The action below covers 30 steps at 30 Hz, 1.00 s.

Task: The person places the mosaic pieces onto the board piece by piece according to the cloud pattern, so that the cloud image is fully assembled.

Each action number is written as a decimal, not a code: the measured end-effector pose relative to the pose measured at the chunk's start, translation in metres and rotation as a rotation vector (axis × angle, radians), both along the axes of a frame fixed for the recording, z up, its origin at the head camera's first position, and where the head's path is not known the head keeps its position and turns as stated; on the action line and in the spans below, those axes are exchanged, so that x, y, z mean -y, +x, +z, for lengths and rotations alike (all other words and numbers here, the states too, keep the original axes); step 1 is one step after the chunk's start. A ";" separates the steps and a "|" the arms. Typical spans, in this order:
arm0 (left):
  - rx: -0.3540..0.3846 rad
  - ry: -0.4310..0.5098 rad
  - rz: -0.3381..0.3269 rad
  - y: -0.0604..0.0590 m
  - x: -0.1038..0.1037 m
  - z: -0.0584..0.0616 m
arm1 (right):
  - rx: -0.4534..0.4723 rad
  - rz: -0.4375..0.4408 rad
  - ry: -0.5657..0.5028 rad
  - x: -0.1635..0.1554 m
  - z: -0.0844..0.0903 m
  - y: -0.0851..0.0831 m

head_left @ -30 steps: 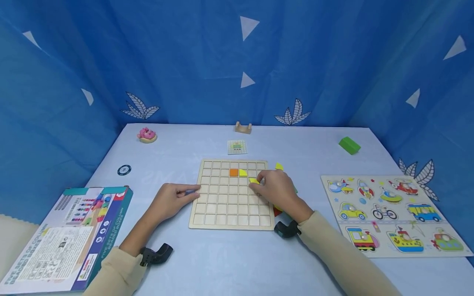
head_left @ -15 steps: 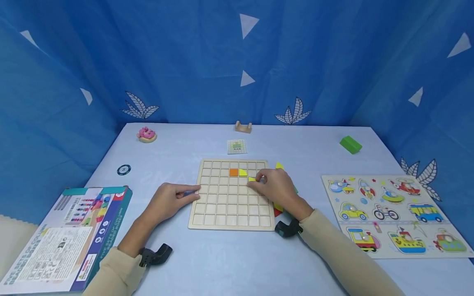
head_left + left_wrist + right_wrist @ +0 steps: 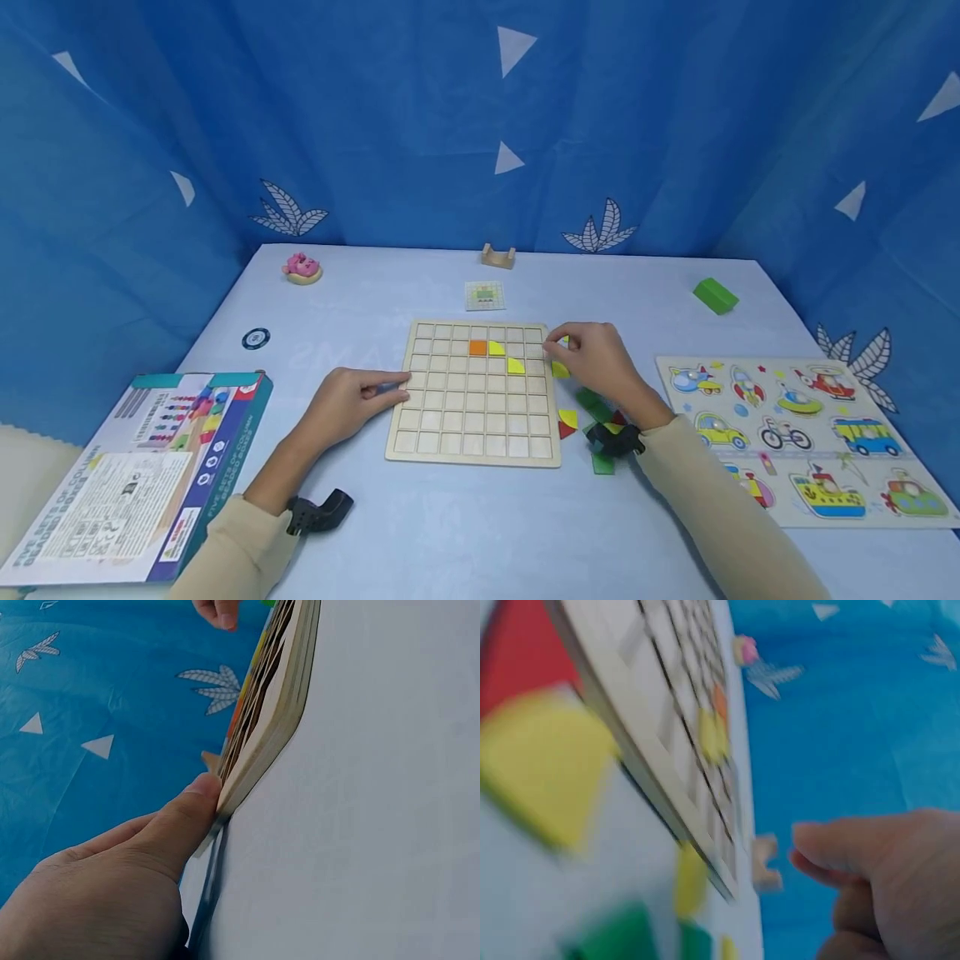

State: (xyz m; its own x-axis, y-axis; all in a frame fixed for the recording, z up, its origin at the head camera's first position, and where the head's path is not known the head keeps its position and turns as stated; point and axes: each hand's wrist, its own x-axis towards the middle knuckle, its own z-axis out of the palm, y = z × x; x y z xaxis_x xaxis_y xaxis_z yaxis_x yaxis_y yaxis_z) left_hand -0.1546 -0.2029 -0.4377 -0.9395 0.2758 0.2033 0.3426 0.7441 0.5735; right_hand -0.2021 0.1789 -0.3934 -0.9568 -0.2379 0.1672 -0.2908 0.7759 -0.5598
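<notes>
Head view shows three pieces already in the grid board [image 3: 474, 417], most cells bare, while the left hand [image 3: 348, 406] presses its edge with straight fingers and the right hand [image 3: 600, 362], just beside the board, seemingly pinches a yellow piece [image 3: 559, 369].

The box [image 3: 138, 475] at the table's left edge carries the only readable print: large white capitals along its side say "FIVE SETS OF COLUMN BEADED BOXES". The smaller print on its white face is too fine to read
</notes>
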 end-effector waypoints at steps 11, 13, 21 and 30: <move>-0.023 -0.007 0.016 -0.001 -0.003 -0.003 | 0.193 0.114 0.103 -0.043 0.015 -0.008; -0.022 -0.013 0.026 0.000 -0.004 -0.005 | 0.213 0.150 0.119 -0.041 0.015 -0.008; -0.018 -0.050 0.019 0.002 -0.007 -0.003 | 0.272 0.167 0.174 -0.030 0.009 -0.006; -0.039 -0.051 0.008 0.002 -0.006 0.001 | 0.277 0.152 0.190 -0.020 0.004 -0.002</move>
State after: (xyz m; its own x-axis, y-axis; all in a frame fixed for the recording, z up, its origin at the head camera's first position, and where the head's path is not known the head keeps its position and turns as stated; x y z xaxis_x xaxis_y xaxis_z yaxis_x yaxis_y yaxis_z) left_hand -0.1523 -0.1964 -0.4366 -0.9335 0.2789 0.2254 0.3574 0.7750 0.5212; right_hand -0.2044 0.1993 -0.3891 -0.9112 -0.3824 -0.1535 -0.2682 0.8332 -0.4837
